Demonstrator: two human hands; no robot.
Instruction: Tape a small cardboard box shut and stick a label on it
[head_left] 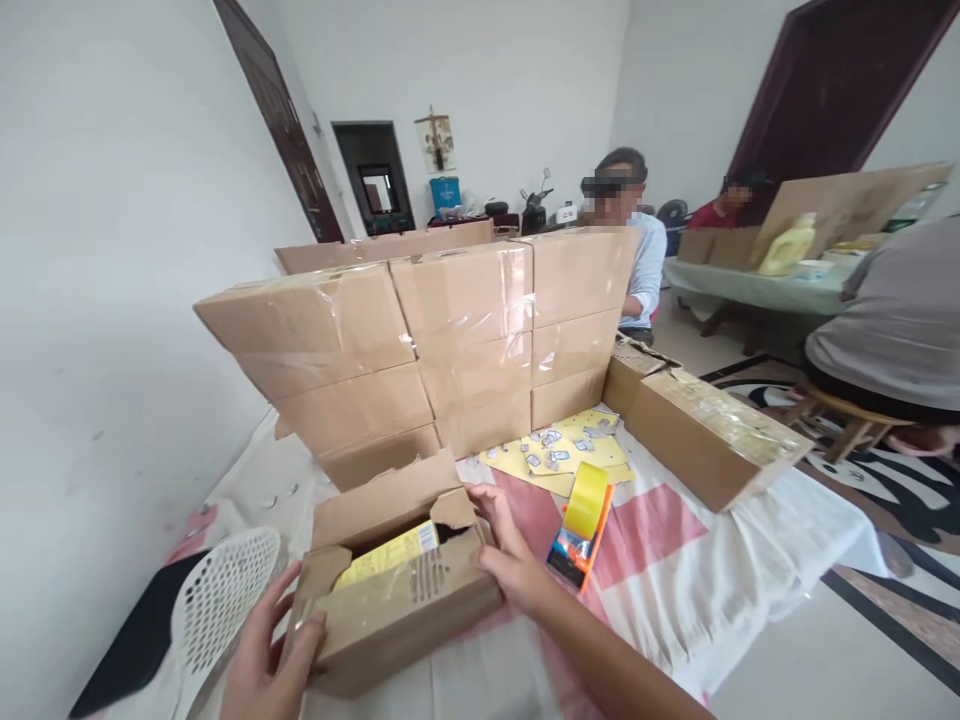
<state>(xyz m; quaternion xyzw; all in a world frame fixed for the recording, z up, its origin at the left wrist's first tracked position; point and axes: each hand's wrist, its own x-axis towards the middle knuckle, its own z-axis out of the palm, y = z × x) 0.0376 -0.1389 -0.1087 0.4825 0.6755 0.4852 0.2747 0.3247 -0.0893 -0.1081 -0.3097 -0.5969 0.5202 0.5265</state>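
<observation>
- The left hand [274,645] holds the near left corner of the open carton [390,625], its thumb on the top edge and its fingers along the left side.
- The right hand [510,555] clasps the right end of that carton, thumb at the near side and fingers spread towards the far edge.
- The open carton sits on the cloth-covered bench [652,600], flaps raised, with a yellow box [386,555] lying inside.
- Just right of the right hand lies a tape dispenser [581,525] with a yellow roll.
- Beyond the dispenser is a yellow printed sheet [559,455].
- A wall of taped cartons [472,340] stands behind the open carton; a long cardboard box [697,435] lies to the right.
- Left of the left hand lies a white perforated paddle [225,585], partly over a black object [139,635].
</observation>
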